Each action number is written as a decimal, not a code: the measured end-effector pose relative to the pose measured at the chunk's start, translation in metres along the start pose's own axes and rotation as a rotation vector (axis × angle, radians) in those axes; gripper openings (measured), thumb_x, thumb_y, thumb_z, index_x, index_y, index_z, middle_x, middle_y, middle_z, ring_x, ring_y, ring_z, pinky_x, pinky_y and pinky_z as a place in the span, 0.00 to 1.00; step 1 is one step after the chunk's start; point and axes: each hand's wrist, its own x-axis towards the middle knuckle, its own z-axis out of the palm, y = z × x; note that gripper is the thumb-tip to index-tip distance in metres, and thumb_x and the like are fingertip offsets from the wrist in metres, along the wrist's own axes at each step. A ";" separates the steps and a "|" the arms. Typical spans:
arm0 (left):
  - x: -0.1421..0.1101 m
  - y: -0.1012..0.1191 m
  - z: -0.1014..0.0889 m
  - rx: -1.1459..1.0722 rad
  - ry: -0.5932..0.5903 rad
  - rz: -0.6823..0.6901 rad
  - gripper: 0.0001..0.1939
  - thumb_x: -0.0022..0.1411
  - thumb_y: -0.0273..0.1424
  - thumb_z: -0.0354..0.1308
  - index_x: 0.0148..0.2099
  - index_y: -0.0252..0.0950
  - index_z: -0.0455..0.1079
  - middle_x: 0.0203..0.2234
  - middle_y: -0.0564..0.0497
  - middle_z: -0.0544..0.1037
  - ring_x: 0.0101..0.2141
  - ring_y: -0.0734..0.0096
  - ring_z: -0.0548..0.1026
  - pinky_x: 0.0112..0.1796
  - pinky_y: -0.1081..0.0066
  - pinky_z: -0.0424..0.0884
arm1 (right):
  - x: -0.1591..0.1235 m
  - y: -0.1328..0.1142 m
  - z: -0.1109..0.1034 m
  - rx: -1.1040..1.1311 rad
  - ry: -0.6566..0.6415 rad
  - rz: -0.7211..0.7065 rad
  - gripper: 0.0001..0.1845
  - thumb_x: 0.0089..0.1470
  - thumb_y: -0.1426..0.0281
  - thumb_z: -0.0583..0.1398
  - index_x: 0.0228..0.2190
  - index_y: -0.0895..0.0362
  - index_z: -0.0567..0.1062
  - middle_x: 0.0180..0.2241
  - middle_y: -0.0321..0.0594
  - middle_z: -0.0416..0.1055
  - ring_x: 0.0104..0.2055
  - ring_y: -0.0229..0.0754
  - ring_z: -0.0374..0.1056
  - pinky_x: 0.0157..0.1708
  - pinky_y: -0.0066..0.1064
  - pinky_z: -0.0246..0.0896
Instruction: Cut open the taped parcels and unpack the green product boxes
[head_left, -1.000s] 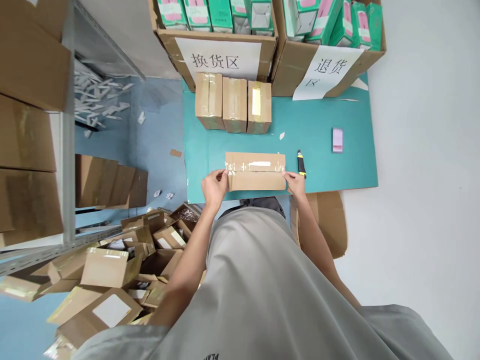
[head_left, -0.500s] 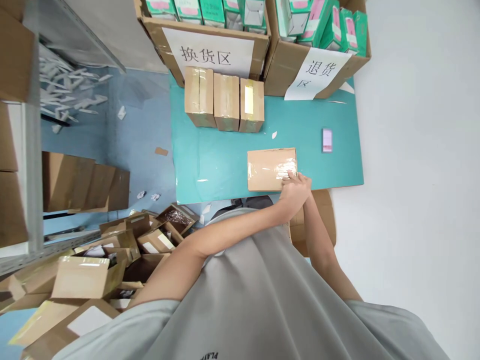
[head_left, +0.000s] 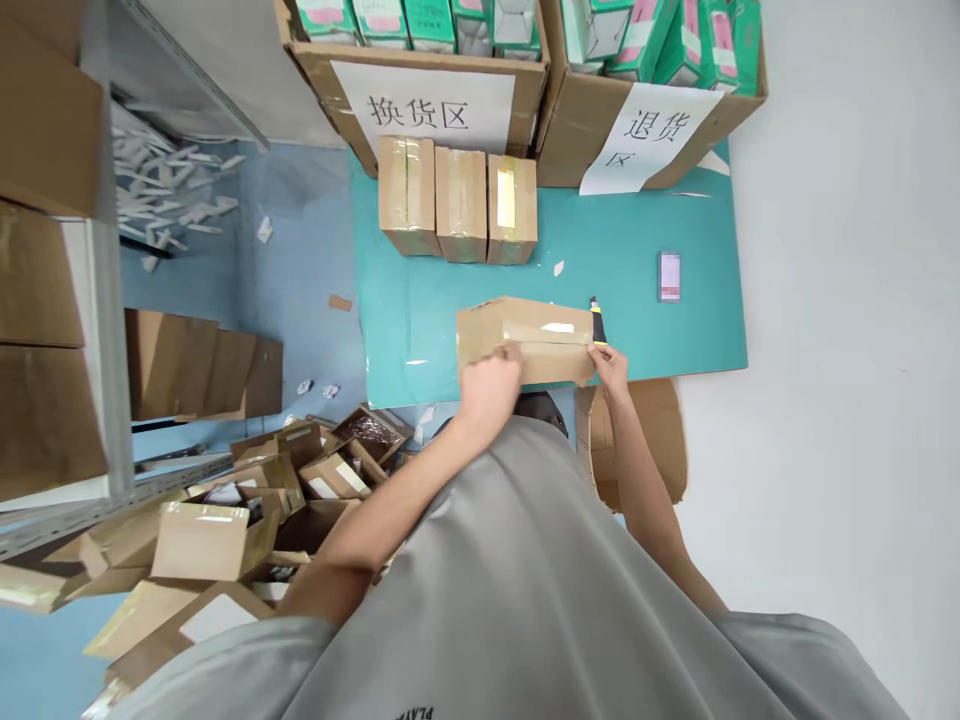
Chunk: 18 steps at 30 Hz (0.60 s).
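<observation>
A taped cardboard box (head_left: 536, 335) rests near the front edge of the teal table (head_left: 637, 330). My left hand (head_left: 489, 385) grips its near side toward the left end, fingers curled on the cardboard. At the box's right end my right hand (head_left: 611, 365) holds the corner. A yellow and black utility knife (head_left: 598, 322) lies just behind that hand, partly hidden by the box.
Three taped boxes (head_left: 459, 205) stand in a row at the back, before two big labelled cartons (head_left: 427, 100) of green packages. A phone (head_left: 668, 276) lies at the right. Opened boxes (head_left: 225, 530) are heaped on the floor at left beside metal shelving (head_left: 97, 300).
The box, flat half a second ago with both hands at its right end, is turned onto its side again. My left hand has moved back to the left part of it.
</observation>
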 end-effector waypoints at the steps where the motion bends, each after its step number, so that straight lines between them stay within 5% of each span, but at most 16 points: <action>1: -0.001 -0.017 -0.008 0.071 0.023 -0.134 0.18 0.79 0.32 0.56 0.63 0.32 0.79 0.45 0.27 0.85 0.48 0.36 0.86 0.49 0.49 0.77 | -0.003 -0.003 0.009 0.029 0.000 0.008 0.26 0.59 0.46 0.62 0.34 0.55 0.85 0.38 0.52 0.86 0.45 0.56 0.80 0.50 0.44 0.75; 4: -0.003 -0.065 -0.024 0.157 0.038 -0.372 0.17 0.78 0.30 0.55 0.57 0.30 0.82 0.40 0.28 0.85 0.45 0.33 0.86 0.50 0.48 0.75 | -0.017 -0.020 0.037 0.090 0.004 -0.020 0.23 0.58 0.48 0.65 0.36 0.55 0.85 0.39 0.53 0.86 0.43 0.56 0.81 0.50 0.45 0.76; 10: -0.022 -0.126 -0.030 -0.057 0.238 -0.385 0.15 0.74 0.37 0.62 0.55 0.39 0.86 0.46 0.36 0.88 0.49 0.38 0.85 0.53 0.54 0.75 | -0.045 -0.069 0.052 -0.015 0.008 -0.147 0.20 0.67 0.53 0.62 0.38 0.54 0.85 0.41 0.52 0.86 0.42 0.56 0.81 0.49 0.45 0.76; 18: -0.042 -0.180 -0.050 0.030 0.355 -0.597 0.21 0.76 0.32 0.55 0.61 0.34 0.84 0.59 0.37 0.85 0.56 0.48 0.85 0.63 0.56 0.74 | -0.107 -0.207 0.086 -0.450 -0.326 -0.470 0.19 0.80 0.60 0.57 0.49 0.56 0.85 0.53 0.50 0.82 0.51 0.53 0.81 0.53 0.39 0.74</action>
